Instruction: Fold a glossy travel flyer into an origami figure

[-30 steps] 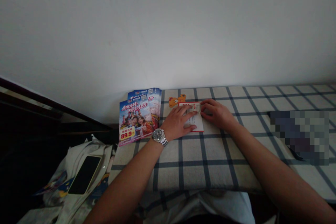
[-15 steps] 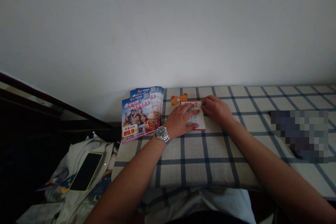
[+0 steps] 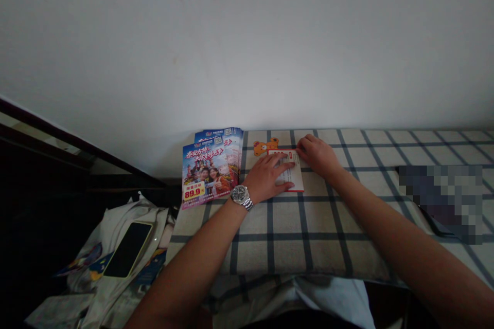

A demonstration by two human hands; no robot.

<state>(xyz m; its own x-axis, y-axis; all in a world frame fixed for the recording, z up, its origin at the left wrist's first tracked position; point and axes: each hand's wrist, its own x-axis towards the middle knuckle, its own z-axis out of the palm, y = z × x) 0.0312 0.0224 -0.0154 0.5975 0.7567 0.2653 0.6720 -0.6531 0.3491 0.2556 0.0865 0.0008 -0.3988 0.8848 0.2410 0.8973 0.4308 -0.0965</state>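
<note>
A small white printed leaflet with a red edge lies on the checked tablecloth. My left hand, with a metal watch at the wrist, rests flat across it, fingers spread. At the leaflet's upper right corner is my right hand, its fingers curled and pressed together there; the exact fingertip contact is hard to see. An orange bear cut-out touches or lies just above the leaflet's top edge. Left of my left hand, colourful flyers are stacked, the front one skewed over the rest.
The checked tablecloth covers a surface against a pale wall. A dark, partly blurred-out object lies at the right. Below the left edge, a phone rests on white bags, near dark rails.
My right hand has shifted slightly up at the leaflet's corner, its fingers more curled. My left hand stays flat on the leaflet. The whole view has shifted a little.
</note>
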